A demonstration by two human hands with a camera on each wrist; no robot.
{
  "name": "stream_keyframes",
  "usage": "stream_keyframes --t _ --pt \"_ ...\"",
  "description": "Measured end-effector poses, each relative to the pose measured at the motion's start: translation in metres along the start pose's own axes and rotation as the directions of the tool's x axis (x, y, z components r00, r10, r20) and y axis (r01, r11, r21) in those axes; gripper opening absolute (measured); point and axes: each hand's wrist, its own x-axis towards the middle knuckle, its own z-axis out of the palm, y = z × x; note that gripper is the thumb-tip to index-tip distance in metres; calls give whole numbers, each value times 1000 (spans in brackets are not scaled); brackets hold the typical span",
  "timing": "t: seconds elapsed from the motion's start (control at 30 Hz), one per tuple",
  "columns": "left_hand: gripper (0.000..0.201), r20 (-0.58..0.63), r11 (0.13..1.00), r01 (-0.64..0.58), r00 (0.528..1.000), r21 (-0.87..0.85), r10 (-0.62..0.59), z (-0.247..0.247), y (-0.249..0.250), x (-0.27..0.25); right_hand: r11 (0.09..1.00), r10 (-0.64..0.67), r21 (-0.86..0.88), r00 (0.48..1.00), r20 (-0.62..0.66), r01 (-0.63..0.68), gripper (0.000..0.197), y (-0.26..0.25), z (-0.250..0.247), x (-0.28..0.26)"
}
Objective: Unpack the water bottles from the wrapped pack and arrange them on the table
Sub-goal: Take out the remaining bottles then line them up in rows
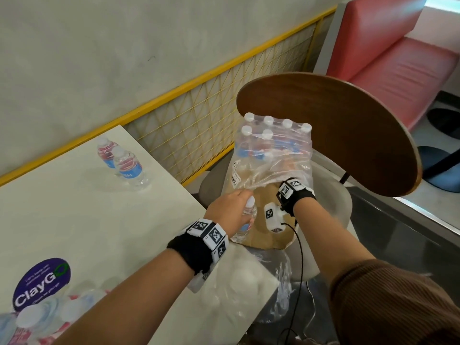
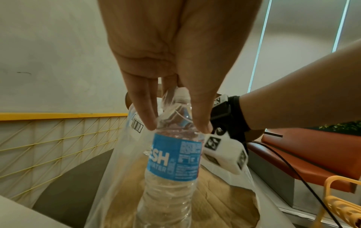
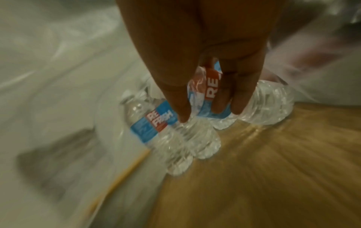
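The wrapped pack (image 1: 273,150) of clear bottles with white caps stands on a cardboard base (image 1: 268,235) on a chair seat, its plastic torn open on the near side. My left hand (image 1: 234,202) (image 2: 179,128) grips one blue-labelled water bottle (image 1: 249,215) (image 2: 173,162) by its neck, at the pack's opening. My right hand (image 3: 209,111) is inside the wrap, hidden there in the head view. Its straight fingers (image 3: 237,106) lie over the bottles (image 3: 170,135) there, in a blurred picture. Two bottles (image 1: 129,168) stand on the white table (image 1: 74,220).
Another wrapped pack (image 1: 37,317) lies at the table's near left corner, with loose plastic (image 1: 239,290) beside it. A round wooden chair back (image 1: 336,135) rises behind the pack. A yellow wire fence (image 1: 199,120) runs along the wall. Red seating (image 1: 398,58) stands at the far right.
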Motion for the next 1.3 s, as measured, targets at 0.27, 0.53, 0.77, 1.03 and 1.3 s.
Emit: stream_keyframes --t 0.27,0.53,0.77,1.03,1.3 --pt "53 -58 998 33 998 -55 -37 -14 -11 -25 899 0 431 983 -183 81 66 0 32 -33" --pt "34 -13 997 72 997 -2 -72 -42 -47 -71 466 -389 823 911 -139 325 40 -22 5 -150" --pt "21 7 993 113 993 37 -114 -79 -62 -124 476 -757 799 633 160 368 44 -94 30 -234" --pt "17 140 975 160 973 156 -182 -83 -91 -190 511 -854 565 308 420 648 51 -201 94 -300" --pt "15 200 955 94 968 280 -154 -69 -94 -216 496 -861 589 277 426 638 58 -267 110 -338"
